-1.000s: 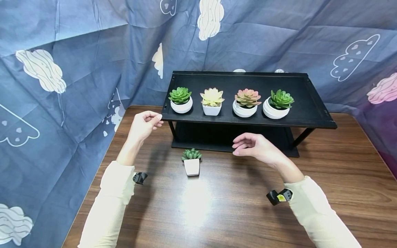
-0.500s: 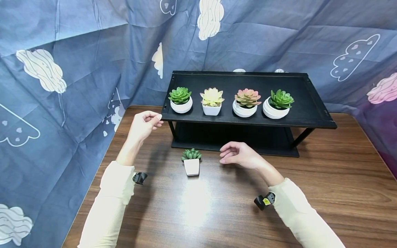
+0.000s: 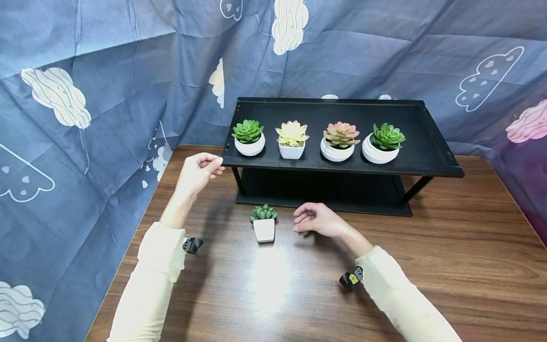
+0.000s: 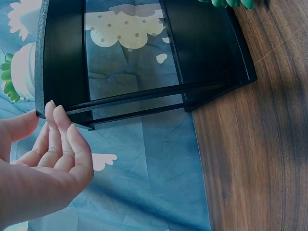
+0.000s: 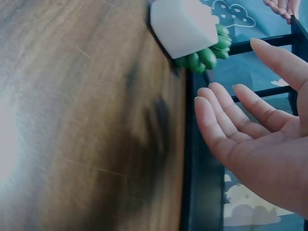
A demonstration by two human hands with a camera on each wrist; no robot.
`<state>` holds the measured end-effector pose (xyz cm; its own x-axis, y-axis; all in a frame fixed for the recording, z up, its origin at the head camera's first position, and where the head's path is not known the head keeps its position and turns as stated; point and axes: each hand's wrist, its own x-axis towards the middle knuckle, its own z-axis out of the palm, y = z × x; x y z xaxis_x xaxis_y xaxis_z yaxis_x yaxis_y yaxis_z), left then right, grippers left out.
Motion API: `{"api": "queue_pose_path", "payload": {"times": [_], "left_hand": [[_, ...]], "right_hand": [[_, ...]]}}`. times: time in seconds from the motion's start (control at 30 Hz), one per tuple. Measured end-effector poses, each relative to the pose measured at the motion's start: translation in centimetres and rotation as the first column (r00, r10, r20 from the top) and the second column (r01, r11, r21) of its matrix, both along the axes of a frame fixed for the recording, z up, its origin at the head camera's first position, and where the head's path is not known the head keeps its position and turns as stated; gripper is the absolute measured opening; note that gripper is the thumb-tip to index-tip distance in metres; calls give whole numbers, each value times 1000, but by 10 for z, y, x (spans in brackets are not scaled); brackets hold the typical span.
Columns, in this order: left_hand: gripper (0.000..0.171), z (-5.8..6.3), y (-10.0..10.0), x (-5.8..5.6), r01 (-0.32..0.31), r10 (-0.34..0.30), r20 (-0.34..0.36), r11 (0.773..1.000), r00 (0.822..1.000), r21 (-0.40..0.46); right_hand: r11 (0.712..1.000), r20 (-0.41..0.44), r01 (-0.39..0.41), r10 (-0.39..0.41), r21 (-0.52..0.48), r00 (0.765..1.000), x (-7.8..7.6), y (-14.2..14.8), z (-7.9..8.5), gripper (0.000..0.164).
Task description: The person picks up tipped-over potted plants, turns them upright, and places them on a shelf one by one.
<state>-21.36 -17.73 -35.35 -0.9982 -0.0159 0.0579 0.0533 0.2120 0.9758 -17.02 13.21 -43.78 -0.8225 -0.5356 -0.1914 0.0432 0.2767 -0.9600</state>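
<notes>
At the near left corner of the black two-tier shelf (image 3: 307,167), my left hand (image 3: 197,172) pinches the top board's edge between thumb and fingers; the left wrist view has this hand (image 4: 57,154) at the corner too. My right hand (image 3: 318,219) is over the table, fingers loosely bent and holding nothing. Left of it on the wooden table is a green succulent in a square white pot (image 3: 264,231), a small gap away. In the right wrist view the pot (image 5: 183,29) appears beyond the fingertips; whether it stands or lies tipped I cannot tell.
On the top board, a row of potted succulents runs along the front: a green one (image 3: 249,137), a pale yellow one (image 3: 292,140), a pink one (image 3: 340,141) and another green one (image 3: 384,144). Blue patterned cloth (image 3: 141,95) hangs behind and left of the table (image 3: 470,247).
My right hand has moved left and toward me, from in front of the shelf to nearer the square pot. The left hand has stayed at the shelf corner.
</notes>
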Motion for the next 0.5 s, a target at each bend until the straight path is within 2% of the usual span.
{"api": "queue_pose_path", "payload": {"times": [0.27,0.5], "left_hand": [[24,1,0,1,-4,4,1,1000,1000,-10],[24,2,0,1,-5,5,4,1000,1000,-8]], "right_hand": [[999,53,18,-17,-37,998,4,-12,-13,39],[1000,32,21,-21,-5,999,5,-23,-16,38]]}}
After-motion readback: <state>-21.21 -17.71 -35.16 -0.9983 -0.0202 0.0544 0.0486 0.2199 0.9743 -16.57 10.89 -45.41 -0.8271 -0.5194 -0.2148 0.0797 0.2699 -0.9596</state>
